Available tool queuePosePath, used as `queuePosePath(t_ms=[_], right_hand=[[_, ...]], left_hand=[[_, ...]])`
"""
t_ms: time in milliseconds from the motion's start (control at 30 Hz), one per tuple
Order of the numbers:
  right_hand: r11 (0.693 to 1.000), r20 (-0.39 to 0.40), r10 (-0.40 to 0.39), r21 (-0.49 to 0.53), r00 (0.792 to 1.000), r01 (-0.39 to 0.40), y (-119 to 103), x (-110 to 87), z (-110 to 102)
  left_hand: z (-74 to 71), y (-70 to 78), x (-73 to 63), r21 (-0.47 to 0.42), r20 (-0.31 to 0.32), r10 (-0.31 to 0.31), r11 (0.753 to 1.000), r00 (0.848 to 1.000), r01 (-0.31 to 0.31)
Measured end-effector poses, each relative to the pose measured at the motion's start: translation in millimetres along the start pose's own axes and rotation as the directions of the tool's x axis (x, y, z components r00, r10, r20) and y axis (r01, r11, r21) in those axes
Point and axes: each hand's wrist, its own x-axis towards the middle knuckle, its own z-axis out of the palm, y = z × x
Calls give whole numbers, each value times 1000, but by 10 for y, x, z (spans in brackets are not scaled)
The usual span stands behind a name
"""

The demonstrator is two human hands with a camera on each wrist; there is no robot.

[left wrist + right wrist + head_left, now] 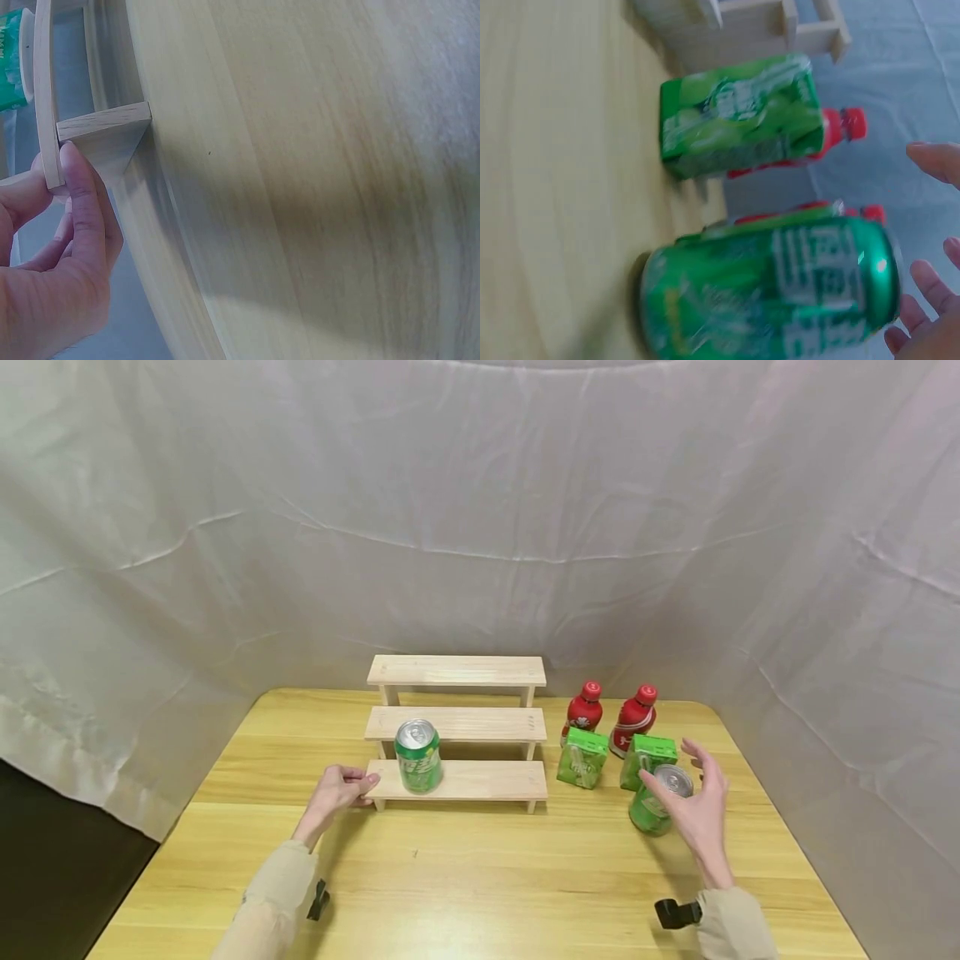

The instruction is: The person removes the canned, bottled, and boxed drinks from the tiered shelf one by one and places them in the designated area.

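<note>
My left hand (339,792) pinches the left end of the lowest step of a three-tier wooden shelf (487,781). In the left wrist view, its thumb and fingers (84,214) lie on both faces of that board. A green soda can (418,758) stands upright on this step, near its left side. My right hand (699,802) hovers over a second green soda can (651,810) on the table, thumb and fingers spread to either side of its top. The right wrist view shows a gap between the fingers and this can (765,289).
Behind the second can stand two green drink cartons (582,760) (630,764), with two red bottles (583,712) (636,718) at their back. All rest on the wooden table (480,877), right of the shelf. A grey curtain (480,527) encloses the back and sides.
</note>
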Motion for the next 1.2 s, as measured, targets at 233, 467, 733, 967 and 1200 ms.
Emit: queuePosePath(t_ms=[233, 467, 733, 967, 1200], right_hand=[[994, 11, -110, 11, 994, 110, -229, 27, 166], [984, 118, -165, 89, 979, 155, -407, -11, 430], [972, 251, -207, 165, 945, 169, -622, -116, 812], [964, 354, -187, 244, 916, 102, -752, -256, 1143], [947, 426, -212, 311, 879, 78, -859, -380, 1435]], left_hand=[[5, 3, -5, -1, 11, 4, 1000, 1000, -4], [10, -3, 1, -4, 11, 7, 1000, 1000, -7], [14, -1, -8, -3, 2, 2, 1000, 1000, -2], [6, 3, -6, -2, -3, -1, 1000, 1000, 1], [2, 10, -6, -3, -6, -8, 1000, 1000, 8]])
